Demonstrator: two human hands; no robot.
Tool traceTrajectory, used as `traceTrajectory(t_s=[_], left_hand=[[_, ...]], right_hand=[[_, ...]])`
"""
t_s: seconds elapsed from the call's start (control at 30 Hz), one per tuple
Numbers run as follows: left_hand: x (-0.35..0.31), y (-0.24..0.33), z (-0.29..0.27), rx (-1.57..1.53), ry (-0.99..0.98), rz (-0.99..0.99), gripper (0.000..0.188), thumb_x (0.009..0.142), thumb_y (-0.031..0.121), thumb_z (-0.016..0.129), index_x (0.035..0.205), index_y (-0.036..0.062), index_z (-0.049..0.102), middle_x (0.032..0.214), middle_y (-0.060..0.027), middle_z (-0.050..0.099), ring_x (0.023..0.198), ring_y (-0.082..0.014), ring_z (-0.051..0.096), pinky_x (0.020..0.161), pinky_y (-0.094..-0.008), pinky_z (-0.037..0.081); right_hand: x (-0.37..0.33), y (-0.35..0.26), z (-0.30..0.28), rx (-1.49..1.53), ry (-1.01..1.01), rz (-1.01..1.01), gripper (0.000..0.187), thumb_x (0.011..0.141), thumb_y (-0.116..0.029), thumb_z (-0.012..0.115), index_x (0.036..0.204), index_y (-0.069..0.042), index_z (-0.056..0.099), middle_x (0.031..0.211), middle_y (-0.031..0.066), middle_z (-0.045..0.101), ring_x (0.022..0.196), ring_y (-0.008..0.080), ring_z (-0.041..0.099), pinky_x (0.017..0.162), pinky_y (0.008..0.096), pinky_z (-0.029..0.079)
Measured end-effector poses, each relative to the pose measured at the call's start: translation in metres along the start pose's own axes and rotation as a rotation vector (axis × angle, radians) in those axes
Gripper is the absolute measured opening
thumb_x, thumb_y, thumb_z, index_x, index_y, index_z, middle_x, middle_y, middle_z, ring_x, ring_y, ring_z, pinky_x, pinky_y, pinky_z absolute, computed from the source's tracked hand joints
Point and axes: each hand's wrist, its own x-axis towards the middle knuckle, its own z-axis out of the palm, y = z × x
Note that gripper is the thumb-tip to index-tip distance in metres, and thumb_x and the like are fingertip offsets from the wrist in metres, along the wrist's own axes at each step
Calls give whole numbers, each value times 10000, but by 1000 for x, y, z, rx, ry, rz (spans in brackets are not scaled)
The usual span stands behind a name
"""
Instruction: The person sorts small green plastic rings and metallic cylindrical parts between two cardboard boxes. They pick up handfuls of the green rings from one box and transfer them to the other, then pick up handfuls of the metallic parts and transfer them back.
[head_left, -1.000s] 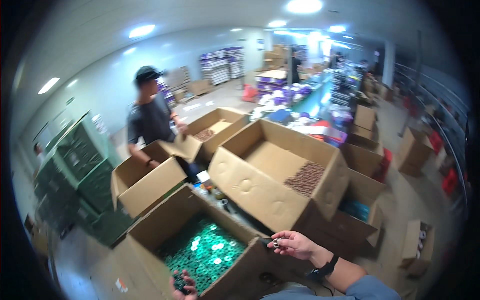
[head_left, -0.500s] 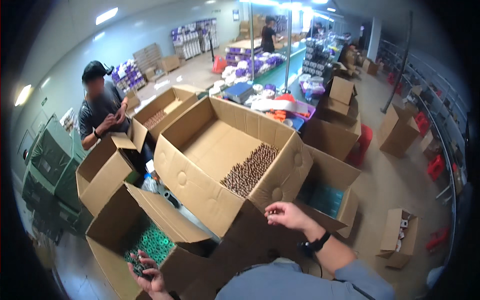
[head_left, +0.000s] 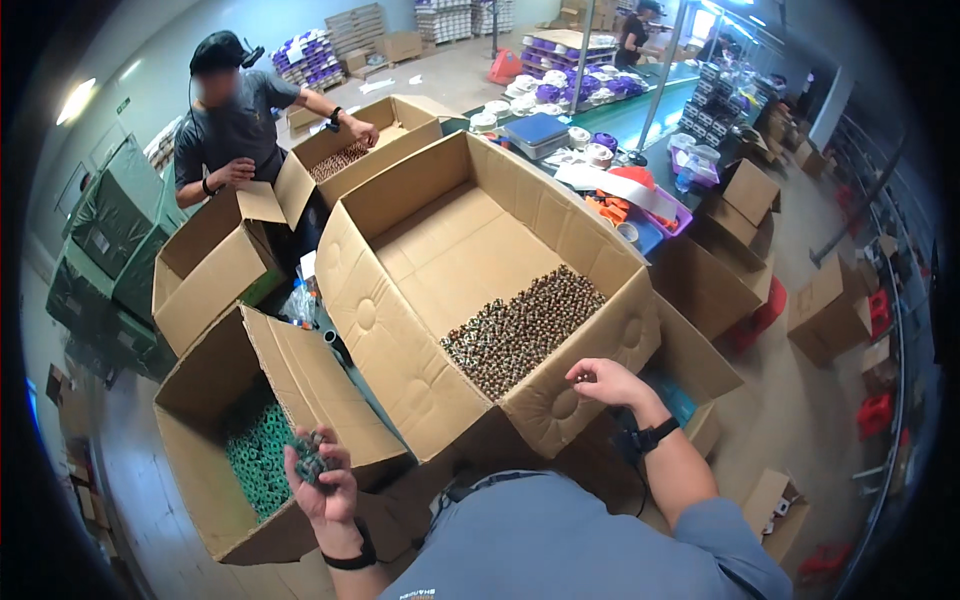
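Raised over the near edge of the left carton (head_left: 185, 455), my left hand (head_left: 330, 498) is wrapped around a handful of small dark green parts (head_left: 314, 460). Inside that carton lie many green ring-shaped pieces (head_left: 258, 450). My right hand (head_left: 612, 384) is at the front wall of the big carton (head_left: 395, 350), thumb and fingers pinched together. A tiny dark piece seems to show at its fingertips, too small to name. Rows of small brown, metallic-looking parts (head_left: 525, 330) stand packed in the near right part of the big carton.
Across the cartons, a co-worker (head_left: 235, 125) reaches into another carton (head_left: 385, 150) of copper-coloured parts. A conveyor table (head_left: 660, 95) runs off behind with white and purple parts. Cartons (head_left: 830, 310) and red stools (head_left: 873, 412) stand at right; green-covered stacks (head_left: 115, 235) at left.
My left hand has risen from the green pieces with its handful. The right hand is now nearer the big carton's front wall. The view has shifted, and the co-worker's arm has stretched out.
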Motion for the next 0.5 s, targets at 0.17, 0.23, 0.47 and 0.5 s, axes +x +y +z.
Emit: traceTrajectory(t_s=[0.17, 0.23, 0.47, 0.5], left_hand=[[60, -21, -3, -37, 60, -40, 331, 1003, 340, 580, 1296, 192, 628, 1355, -107, 524, 1096, -223, 569, 699, -290, 579], [72, -30, -1, -17, 85, -37, 345, 1003, 347, 583, 1314, 201, 613, 1354, -104, 524, 1104, -228, 571, 694, -294, 582], [106, -68, -15, 26, 218, 61, 345, 987, 367, 608, 1300, 220, 615, 1352, -79, 514, 1066, -208, 577, 650, -266, 574], [111, -76, -16, 23, 242, 71, 342, 987, 366, 609, 1297, 222, 615, 1349, -76, 514, 1066, -208, 576, 650, -265, 575]], right_hand=[[-4, -49, -50, 256, -140, -37, 245, 918, -43, 674, 1157, -6, 636, 1021, 53, 690, 925, 112, 658, 832, 282, 571], [9, -76, -75, 324, -178, 17, 251, 926, -39, 658, 1174, -12, 632, 1019, 37, 683, 922, 105, 655, 827, 278, 562], [181, -137, -146, -374, -270, -276, 330, 888, -148, 717, 1185, -15, 660, 993, 86, 730, 906, 157, 683, 824, 321, 548], [217, -130, -146, -478, -276, -269, 346, 874, -203, 733, 1156, -11, 676, 977, 115, 743, 901, 196, 702, 832, 342, 552]])
